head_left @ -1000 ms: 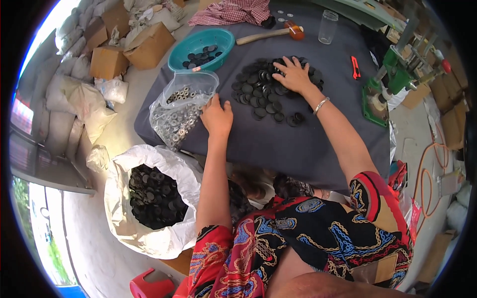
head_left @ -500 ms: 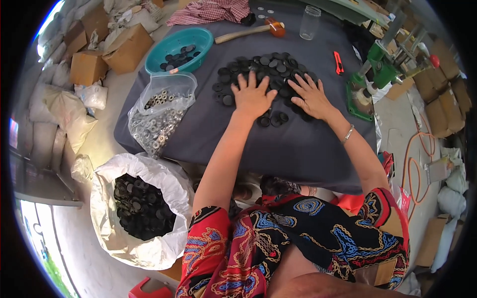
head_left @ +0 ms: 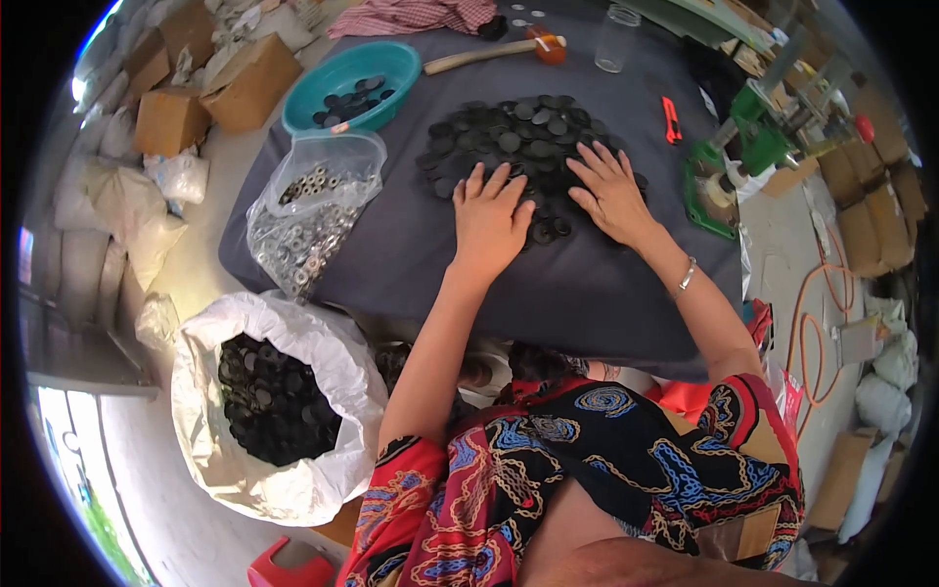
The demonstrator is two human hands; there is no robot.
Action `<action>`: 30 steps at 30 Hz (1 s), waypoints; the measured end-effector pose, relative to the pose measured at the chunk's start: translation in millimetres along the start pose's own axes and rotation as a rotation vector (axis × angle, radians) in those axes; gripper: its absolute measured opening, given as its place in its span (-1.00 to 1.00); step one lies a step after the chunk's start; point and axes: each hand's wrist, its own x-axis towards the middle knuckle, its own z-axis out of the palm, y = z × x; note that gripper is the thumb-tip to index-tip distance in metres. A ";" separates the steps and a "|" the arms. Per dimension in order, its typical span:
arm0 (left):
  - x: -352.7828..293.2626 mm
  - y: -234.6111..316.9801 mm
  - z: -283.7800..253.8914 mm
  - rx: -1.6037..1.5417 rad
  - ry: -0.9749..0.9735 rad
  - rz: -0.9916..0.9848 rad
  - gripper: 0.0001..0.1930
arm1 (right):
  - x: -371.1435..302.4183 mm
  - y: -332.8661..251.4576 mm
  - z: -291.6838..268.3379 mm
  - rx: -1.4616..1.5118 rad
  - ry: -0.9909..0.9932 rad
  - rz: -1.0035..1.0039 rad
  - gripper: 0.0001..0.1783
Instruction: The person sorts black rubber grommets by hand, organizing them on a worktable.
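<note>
A spread heap of round black discs (head_left: 511, 142) lies on the dark cloth of the table (head_left: 391, 254). My left hand (head_left: 491, 217) rests at the heap's near left edge, palm down with fingers apart. On the near right side of the pile, my right hand (head_left: 611, 194) lies flat with its fingers stretched over the discs. Neither hand grips anything. A few discs (head_left: 550, 230) sit between the two hands, and some are hidden beneath the fingers.
Left of the heap are a teal basin (head_left: 401, 110) holding discs and a clear bag (head_left: 293, 240) of metal rings. Behind lie a mallet (head_left: 489, 56) and a glass jar (head_left: 616, 39). A red cutter (head_left: 670, 120) and green press (head_left: 709, 191) stand right; a white sack (head_left: 201, 430) of discs stands lower left.
My left hand has drawn back a little toward me, off the middle of the heap. The right hand has shifted slightly. More of the discs show now.
</note>
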 end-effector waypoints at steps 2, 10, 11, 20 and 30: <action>-14.5 0.1 -18.3 0.044 0.104 -0.079 -0.61 | 31.4 -11.9 14.8 0.006 0.084 -0.117 -0.45; -72.1 22.6 -94.8 0.073 0.427 -0.164 -0.68 | 107.3 -5.1 19.1 -0.222 -0.189 0.012 -0.37; -83.1 25.5 -106.6 0.042 0.415 -0.165 -0.68 | 110.6 -2.4 16.0 -0.207 -0.172 0.022 -0.37; -267.3 91.5 -148.2 -0.493 0.208 -0.746 -0.84 | 29.3 -195.8 -37.6 0.826 -0.302 -0.115 -0.42; -369.9 49.7 -173.8 -0.026 0.525 -1.101 -0.58 | 12.2 -348.4 80.9 1.154 -0.691 0.143 -0.43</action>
